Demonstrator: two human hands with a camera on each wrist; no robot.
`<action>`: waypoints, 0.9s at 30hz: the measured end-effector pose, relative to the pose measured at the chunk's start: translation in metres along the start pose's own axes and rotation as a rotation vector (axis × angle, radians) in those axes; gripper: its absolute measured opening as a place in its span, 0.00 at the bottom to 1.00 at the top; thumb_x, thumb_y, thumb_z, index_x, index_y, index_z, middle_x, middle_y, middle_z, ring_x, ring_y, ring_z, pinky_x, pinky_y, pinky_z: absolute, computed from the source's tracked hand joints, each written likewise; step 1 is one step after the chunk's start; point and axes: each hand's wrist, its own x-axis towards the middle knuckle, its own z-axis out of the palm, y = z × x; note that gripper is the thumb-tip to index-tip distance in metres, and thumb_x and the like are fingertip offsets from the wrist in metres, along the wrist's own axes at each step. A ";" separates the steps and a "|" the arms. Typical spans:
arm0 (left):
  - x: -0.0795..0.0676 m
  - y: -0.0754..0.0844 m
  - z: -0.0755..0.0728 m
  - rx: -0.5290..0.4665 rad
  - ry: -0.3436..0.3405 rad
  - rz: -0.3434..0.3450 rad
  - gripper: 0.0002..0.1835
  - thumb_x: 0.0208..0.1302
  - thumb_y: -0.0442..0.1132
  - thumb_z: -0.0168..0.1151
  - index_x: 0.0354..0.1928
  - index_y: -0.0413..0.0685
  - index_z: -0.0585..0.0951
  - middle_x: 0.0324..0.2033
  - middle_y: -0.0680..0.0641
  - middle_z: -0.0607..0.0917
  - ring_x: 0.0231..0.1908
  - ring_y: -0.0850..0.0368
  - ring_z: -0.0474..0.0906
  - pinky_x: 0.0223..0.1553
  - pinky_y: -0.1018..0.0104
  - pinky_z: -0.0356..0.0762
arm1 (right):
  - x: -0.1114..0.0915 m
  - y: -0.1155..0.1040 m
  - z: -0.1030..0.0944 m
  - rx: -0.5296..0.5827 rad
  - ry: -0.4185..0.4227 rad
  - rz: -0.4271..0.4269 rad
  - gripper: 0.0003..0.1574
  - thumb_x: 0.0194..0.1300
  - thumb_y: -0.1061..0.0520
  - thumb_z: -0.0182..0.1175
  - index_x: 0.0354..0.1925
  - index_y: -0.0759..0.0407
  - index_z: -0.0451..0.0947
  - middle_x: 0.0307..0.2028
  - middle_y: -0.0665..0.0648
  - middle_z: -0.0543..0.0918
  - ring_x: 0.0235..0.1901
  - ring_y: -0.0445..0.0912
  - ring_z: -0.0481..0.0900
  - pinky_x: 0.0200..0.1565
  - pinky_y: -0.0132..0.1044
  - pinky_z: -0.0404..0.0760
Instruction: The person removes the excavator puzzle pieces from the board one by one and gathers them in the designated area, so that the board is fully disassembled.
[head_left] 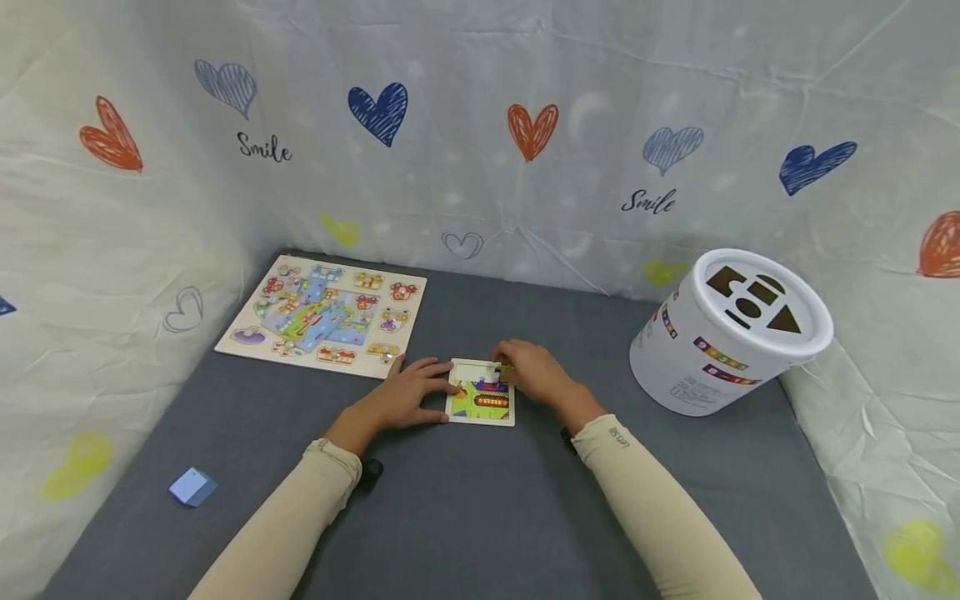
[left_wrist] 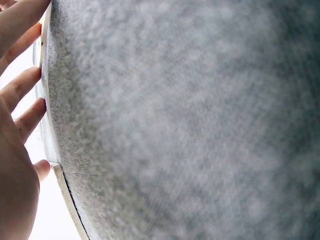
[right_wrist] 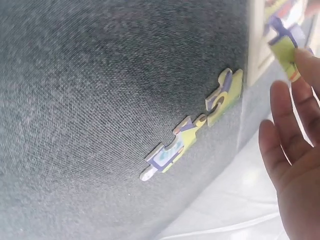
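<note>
A small square jigsaw tray (head_left: 480, 422) lies mid-table, its lower part filled with a colourful vehicle picture and a pale bare strip near its top. My left hand (head_left: 403, 395) lies along the tray's left side, fingers spread, with a fingertip touching the picture. Above the tray's upper right corner, my right hand (head_left: 534, 369) pinches a green and purple jigsaw piece (right_wrist: 284, 52) between thumb and finger. In the right wrist view, two loose pieces lie on the cloth beside the tray: a green-yellow piece (right_wrist: 227, 97) and a piece with a pale-blue window (right_wrist: 170, 150). My right hand hides them in the head view.
A large wooden peg puzzle board (head_left: 352, 333) lies at the back left. At the right stands a white shape-sorter bucket (head_left: 697, 350) with cut-outs in its lid. A blue block (head_left: 192, 487) sits at the front left. Heart-printed cloth (head_left: 465, 183) hangs behind the table.
</note>
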 end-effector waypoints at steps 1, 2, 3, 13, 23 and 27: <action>0.001 0.000 0.000 0.001 0.000 0.002 0.26 0.59 0.59 0.66 0.60 0.66 0.79 0.71 0.50 0.65 0.73 0.44 0.54 0.65 0.27 0.39 | -0.001 0.001 -0.001 0.046 0.005 0.007 0.09 0.68 0.59 0.61 0.47 0.56 0.79 0.41 0.54 0.82 0.41 0.47 0.79 0.46 0.45 0.78; 0.001 0.001 0.000 0.002 -0.001 0.003 0.26 0.59 0.59 0.65 0.60 0.66 0.79 0.71 0.50 0.65 0.72 0.45 0.55 0.65 0.27 0.39 | -0.002 0.002 -0.002 0.080 0.007 0.011 0.08 0.68 0.60 0.60 0.46 0.57 0.80 0.40 0.54 0.81 0.40 0.46 0.79 0.44 0.43 0.78; 0.002 0.001 0.001 0.002 -0.001 0.005 0.26 0.59 0.59 0.65 0.60 0.66 0.79 0.71 0.50 0.65 0.72 0.45 0.55 0.65 0.27 0.39 | -0.003 0.004 -0.002 0.117 0.009 0.016 0.07 0.69 0.60 0.59 0.45 0.57 0.80 0.39 0.54 0.81 0.38 0.46 0.79 0.43 0.42 0.78; 0.001 0.002 0.000 0.009 -0.017 -0.011 0.26 0.60 0.59 0.65 0.60 0.66 0.79 0.72 0.50 0.64 0.73 0.44 0.53 0.65 0.26 0.38 | -0.015 0.027 -0.020 0.455 0.073 0.146 0.09 0.71 0.59 0.57 0.47 0.60 0.78 0.43 0.57 0.82 0.41 0.48 0.80 0.42 0.42 0.79; -0.001 -0.003 0.002 -0.012 0.012 0.007 0.25 0.59 0.58 0.67 0.59 0.67 0.79 0.72 0.48 0.64 0.73 0.43 0.53 0.65 0.26 0.37 | -0.042 0.080 -0.029 0.523 0.165 0.289 0.12 0.72 0.64 0.54 0.50 0.69 0.77 0.46 0.66 0.81 0.46 0.56 0.79 0.45 0.46 0.78; 0.002 -0.001 0.002 -0.012 0.015 0.019 0.25 0.58 0.58 0.67 0.59 0.67 0.80 0.71 0.48 0.65 0.72 0.42 0.54 0.64 0.25 0.37 | -0.054 0.092 -0.030 0.491 0.129 0.326 0.12 0.71 0.65 0.53 0.49 0.70 0.78 0.45 0.66 0.81 0.44 0.54 0.79 0.42 0.42 0.77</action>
